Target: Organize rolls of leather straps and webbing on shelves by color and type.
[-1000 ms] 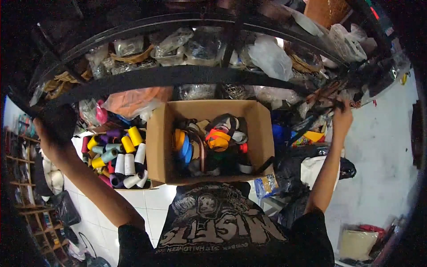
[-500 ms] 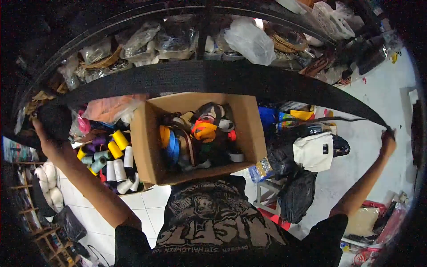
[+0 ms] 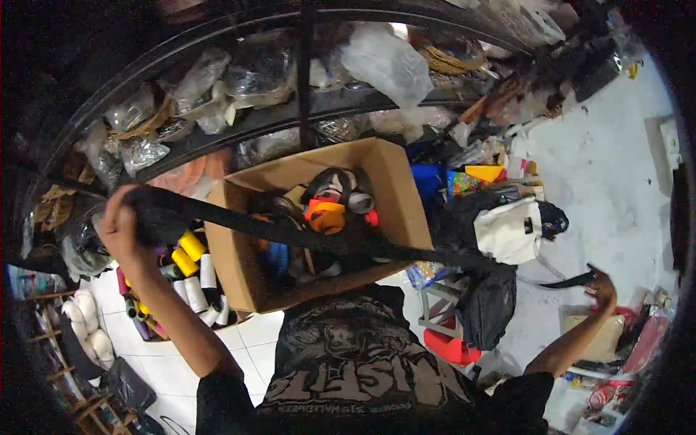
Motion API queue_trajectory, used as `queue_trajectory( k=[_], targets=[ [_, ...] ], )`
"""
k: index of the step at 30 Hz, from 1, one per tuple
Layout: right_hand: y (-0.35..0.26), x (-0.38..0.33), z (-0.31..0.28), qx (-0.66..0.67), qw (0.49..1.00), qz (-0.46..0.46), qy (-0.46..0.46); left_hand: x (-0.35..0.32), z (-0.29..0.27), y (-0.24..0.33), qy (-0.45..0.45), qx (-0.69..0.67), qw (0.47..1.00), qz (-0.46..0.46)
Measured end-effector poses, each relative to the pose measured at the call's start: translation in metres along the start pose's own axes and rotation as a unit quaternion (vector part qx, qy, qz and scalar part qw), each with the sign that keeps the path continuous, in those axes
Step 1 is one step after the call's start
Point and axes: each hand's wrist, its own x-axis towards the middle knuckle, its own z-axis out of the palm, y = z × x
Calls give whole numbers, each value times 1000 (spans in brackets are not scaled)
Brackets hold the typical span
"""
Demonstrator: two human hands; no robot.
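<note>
stretching a black strap (image 3: 304,233), both grips clenched on it, over a cardboard box (image 3: 395,196) (tape rolls (image 3: 330,206) inside).

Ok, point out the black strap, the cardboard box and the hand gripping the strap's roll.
black strap (image 3: 377,250), head view, mid-span in front of the box.
cardboard box (image 3: 395,192), head view, right side wall.
left hand (image 3: 123,228), head view, back of the hand.
</note>
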Motion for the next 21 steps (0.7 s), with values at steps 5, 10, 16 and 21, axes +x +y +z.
queue_trajectory(
  k=[5,10,16,21],
  targets=[
    [-44,22,113,-15,986,-110,-126,-18,85,60,-151,55,987,-9],
    [-254,-111,311,-48,857,-474,-198,-38,136,84,-266,51,962,32],
    [-352,-223,418,115,643,-715,-250,-58,140,96,-228,27,973,-19],
    [-345,-224,466,229,611,-726,-218,-73,150,97,-132,8,990,-44]
  ],
)
